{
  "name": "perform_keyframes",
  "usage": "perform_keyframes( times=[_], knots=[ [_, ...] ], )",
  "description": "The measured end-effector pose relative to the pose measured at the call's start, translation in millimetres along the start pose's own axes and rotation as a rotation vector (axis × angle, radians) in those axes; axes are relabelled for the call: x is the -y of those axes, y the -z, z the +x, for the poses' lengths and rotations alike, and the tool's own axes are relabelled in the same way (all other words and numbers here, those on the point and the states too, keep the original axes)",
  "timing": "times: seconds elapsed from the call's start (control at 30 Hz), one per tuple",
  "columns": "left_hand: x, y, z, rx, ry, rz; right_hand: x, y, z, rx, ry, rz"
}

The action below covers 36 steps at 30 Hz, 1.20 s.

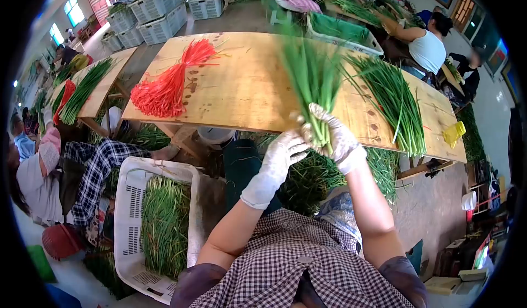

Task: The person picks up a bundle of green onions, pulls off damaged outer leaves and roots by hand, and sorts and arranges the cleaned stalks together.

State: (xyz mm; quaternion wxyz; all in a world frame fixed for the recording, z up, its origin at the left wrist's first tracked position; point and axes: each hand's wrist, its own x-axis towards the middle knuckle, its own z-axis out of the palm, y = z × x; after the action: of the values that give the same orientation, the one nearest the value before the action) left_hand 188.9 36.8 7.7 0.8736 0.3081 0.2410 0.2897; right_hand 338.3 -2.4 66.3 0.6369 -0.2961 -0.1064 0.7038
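Note:
My right hand (336,135), in a whitish glove, is wrapped round the lower end of a bunch of long green stalks (313,77). The stalks stand up over the front edge of the wooden table (241,88), their tops blurred. My left hand (290,147), also gloved, is at the left side of the stalk ends, its fingers partly spread and close to the bunch. Whether it touches the stalks is hard to tell. To the right lies a pile of green stalks (392,102). A bundle of red ties (170,83) lies at the table's left.
A white crate (195,214) with green leaves stands at lower left. Cut leaves (313,173) lie below the table. A yellow item (453,134) sits at its right end. A person (44,182) sits at left; others work behind, near a green-lined crate (343,33).

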Motion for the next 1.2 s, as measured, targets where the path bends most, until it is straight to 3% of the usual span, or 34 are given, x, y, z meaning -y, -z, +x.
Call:
perform_keyframes(
  times=[0.07,0.2,0.27,0.33,0.37,0.4,0.47,0.53,0.6,0.67,0.7,0.73,0.8,0.87,0.97,1.2],
  knots=[
    [15,32,10,-0.118,0.038,-0.146,-15,28,5,0.1,-0.202,-0.108],
    [14,41,2,-0.114,0.026,-0.15,-9,13,-37,-0.194,0.025,-0.655],
    [7,36,-1,-0.168,0.042,-0.141,-5,23,-40,-0.324,0.014,-0.783],
    [5,28,-2,-0.234,0.008,-0.146,-18,36,-37,-0.499,0.529,-1.349],
    [5,27,2,-0.237,0.011,-0.145,-17,40,-36,-0.582,0.468,-1.592],
    [6,25,5,-0.21,-0.04,-0.033,-15,42,-33,-0.582,0.463,-1.588],
    [1,19,7,-0.181,-0.09,0.081,-1,53,-20,-0.653,0.647,-1.694],
    [-9,5,-4,0.05,-0.118,-0.084,26,51,-21,-0.945,1.074,-1.914],
    [-6,14,-1,0.099,-0.115,-0.101,45,19,-45,-1.195,1.327,-2.306],
    [-2,22,-2,0.128,-0.083,-0.183,32,24,-54,-0.932,1.192,-1.872],
    [2,26,-3,0.11,-0.117,-0.156,14,-14,-71,-1.019,0.653,-1.77],
    [3,25,-3,0.108,-0.111,-0.157,-2,-6,-76,-0.837,0.561,-1.925],
    [4,17,-10,-0.123,-0.08,0.013,-48,9,-81,-0.503,0.67,-1.734],
    [3,12,-15,-0.179,-0.061,0.087,-66,24,-69,-0.445,0.264,-1.466],
    [4,19,-20,-0.217,-0.038,0.272,-67,32,-64,-0.339,0.198,-0.865],
    [10,43,-39,-0.002,0.092,0.25,-63,33,-71,-0.238,0.157,-0.811]
  ],
)
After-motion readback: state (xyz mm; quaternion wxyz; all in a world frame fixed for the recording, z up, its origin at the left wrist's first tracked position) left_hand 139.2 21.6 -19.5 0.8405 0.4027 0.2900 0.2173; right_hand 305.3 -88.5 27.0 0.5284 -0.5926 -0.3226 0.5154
